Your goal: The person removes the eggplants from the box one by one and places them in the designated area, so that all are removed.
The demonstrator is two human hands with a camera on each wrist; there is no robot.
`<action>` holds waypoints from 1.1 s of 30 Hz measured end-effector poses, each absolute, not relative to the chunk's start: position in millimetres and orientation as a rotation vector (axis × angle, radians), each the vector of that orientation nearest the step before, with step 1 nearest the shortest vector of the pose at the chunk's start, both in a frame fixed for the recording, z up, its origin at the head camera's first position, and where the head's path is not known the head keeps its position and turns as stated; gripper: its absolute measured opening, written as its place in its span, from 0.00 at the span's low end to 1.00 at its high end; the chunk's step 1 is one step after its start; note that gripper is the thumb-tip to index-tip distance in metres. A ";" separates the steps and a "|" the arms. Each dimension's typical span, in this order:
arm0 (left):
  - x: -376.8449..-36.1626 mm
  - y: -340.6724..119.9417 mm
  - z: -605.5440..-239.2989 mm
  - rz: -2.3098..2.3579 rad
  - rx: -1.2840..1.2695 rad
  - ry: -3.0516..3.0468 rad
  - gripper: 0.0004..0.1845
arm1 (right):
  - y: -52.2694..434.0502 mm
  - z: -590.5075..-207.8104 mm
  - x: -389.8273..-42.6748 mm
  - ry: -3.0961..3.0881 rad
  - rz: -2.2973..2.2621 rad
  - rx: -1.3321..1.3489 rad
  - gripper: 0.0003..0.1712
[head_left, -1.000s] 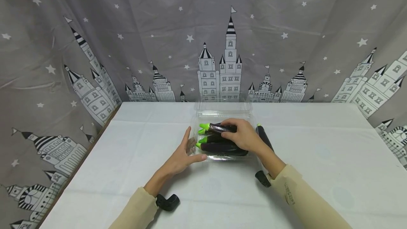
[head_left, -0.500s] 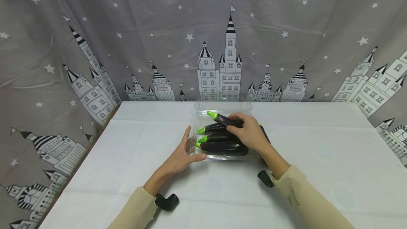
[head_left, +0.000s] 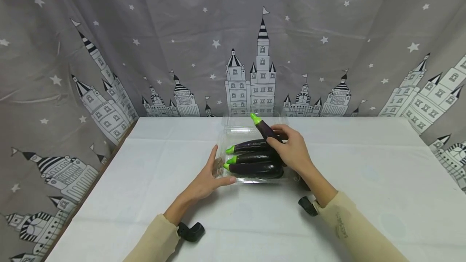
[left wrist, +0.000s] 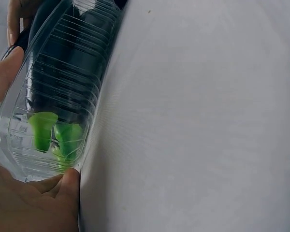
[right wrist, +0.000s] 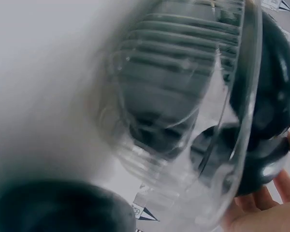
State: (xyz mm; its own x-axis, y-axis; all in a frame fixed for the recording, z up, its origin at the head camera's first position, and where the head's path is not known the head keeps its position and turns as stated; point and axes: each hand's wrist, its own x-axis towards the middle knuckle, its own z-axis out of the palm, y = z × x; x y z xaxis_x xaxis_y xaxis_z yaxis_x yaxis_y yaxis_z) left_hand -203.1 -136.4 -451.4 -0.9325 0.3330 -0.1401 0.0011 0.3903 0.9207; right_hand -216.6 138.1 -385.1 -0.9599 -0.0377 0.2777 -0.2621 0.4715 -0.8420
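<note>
A clear plastic clamshell box (head_left: 233, 132) sits mid-table with its lid open toward the back. Three dark purple eggplants (head_left: 255, 168) with green stems lie side by side in it. My right hand (head_left: 289, 151) grips a fourth eggplant (head_left: 267, 130) by its thick end, tilted with the green stem up and back, above the box. My left hand (head_left: 211, 177) braces the box's left end, fingers straight along the side and thumb along the front. The left wrist view has the box wall (left wrist: 82, 63), the green stems (left wrist: 58, 137) behind it and my palm (left wrist: 24, 203). The right wrist view is blurred.
A white cloth covers the table (head_left: 364, 173), and its left edge (head_left: 109, 161) drops off beside a grey castle-print curtain (head_left: 145, 51) that hangs close behind. Black wrist-camera mounts (head_left: 191, 231) sit under both forearms. A dark object (head_left: 302, 178) shows partly behind my right wrist.
My right hand has raised the top eggplant out of the row, swinging its green stem up and toward the back. The left hand and the box have stayed put.
</note>
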 end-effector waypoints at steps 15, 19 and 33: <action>-202.5 -136.1 -452.5 1.581 0.282 2.340 0.63 | 157.4 -386.7 -214.5 -2.310 1.583 0.280 0.24; -202.6 -135.8 -452.7 1.582 0.288 2.338 0.63 | 159.8 -384.8 -212.8 -2.326 1.604 0.274 0.26; -203.1 -135.9 -452.6 1.570 0.282 2.353 0.64 | 165.9 -384.2 -209.1 -2.303 1.620 0.214 0.25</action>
